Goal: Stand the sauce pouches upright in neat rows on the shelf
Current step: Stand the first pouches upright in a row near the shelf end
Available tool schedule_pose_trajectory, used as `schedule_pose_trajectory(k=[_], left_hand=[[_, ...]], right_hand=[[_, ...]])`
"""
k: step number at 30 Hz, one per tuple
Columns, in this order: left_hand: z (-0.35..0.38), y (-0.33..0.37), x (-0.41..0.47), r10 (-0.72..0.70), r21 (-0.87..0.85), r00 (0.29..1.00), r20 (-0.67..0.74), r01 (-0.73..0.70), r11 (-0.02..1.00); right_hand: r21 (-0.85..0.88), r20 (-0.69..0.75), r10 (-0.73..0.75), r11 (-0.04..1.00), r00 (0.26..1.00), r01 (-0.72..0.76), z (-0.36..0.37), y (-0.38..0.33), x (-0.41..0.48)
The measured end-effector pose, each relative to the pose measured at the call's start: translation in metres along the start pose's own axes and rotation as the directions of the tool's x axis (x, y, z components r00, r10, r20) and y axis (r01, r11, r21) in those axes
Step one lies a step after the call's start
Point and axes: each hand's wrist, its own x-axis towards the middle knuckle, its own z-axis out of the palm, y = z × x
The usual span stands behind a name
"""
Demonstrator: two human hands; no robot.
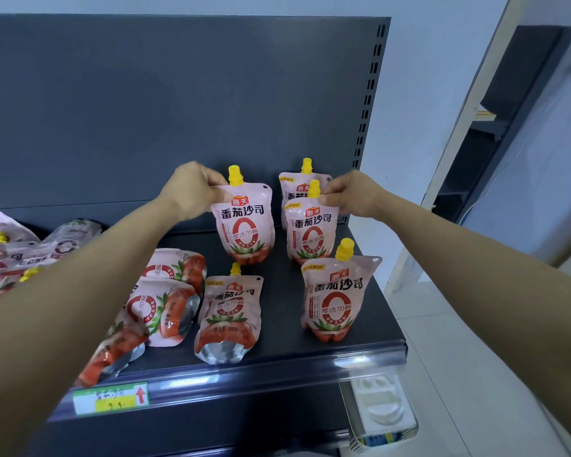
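Observation:
Pink tomato sauce pouches with yellow caps sit on a dark shelf (277, 354). My left hand (192, 188) pinches the top left corner of an upright pouch (246, 225) in the middle. My right hand (351, 192) grips the top right corner of another upright pouch (310, 232), with one more pouch (292, 186) standing right behind it. A further pouch (335, 298) stands alone at the front right. One pouch (229, 315) leans back near the front edge. Several pouches (165, 291) lie flat under my left forearm, and more (4, 255) are heaped at far left.
The dark back panel (178, 110) rises behind the shelf. A green and yellow price tag (111, 399) sits on the front rail. A white plastic holder (381, 407) hangs below the shelf's right end. Pale floor tiles and a doorway lie to the right.

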Motion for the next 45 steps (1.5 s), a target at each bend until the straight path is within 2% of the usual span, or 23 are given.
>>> schedule_pose_trajectory(k=[4, 9, 16, 27, 34, 38, 42, 45], left_hand=[[-0.001, 0.021, -0.016, 0.07, -0.115, 0.995, 0.075, -0.061, 0.992], [0.027, 0.047, -0.026, 0.115, -0.198, 0.977, 0.182, -0.078, 0.977], [0.076, 0.063, -0.028, 0.133, -0.093, 0.948, 0.288, -0.11, 0.99], [0.085, 0.072, -0.028, 0.137, -0.112, 0.937, 0.32, -0.106, 0.988], [0.059, 0.066, -0.03, 0.124, -0.159, 0.861, 0.493, -0.051, 0.986], [0.056, 0.063, -0.033, 0.106, -0.133, 0.87, 0.481, -0.047, 0.99], [0.069, 0.064, -0.039, 0.096, -0.073, 0.946, 0.311, -0.077, 0.994], [0.069, 0.058, -0.038, 0.059, -0.07, 0.975, 0.217, -0.045, 0.997]], right_hand=[[-0.005, 0.012, -0.014, 1.0, 1.0, 0.014, -0.002, -0.001, 0.0], [0.1, -0.024, 0.012, 0.995, 1.0, -0.01, -0.011, 0.002, -0.005], [0.098, -0.126, 0.022, 0.995, 0.992, -0.01, -0.027, 0.007, -0.019], [0.063, -0.161, -0.006, 0.998, 0.987, 0.017, -0.025, 0.005, -0.025], [0.059, -0.191, -0.066, 0.995, 0.979, 0.078, -0.032, -0.007, -0.023], [0.013, -0.178, -0.091, 0.995, 0.98, 0.095, -0.029, -0.02, -0.018], [-0.028, -0.142, -0.099, 0.995, 0.985, 0.096, -0.026, -0.024, -0.016], [-0.041, -0.12, -0.071, 0.997, 0.99, 0.066, -0.024, -0.023, -0.017]])
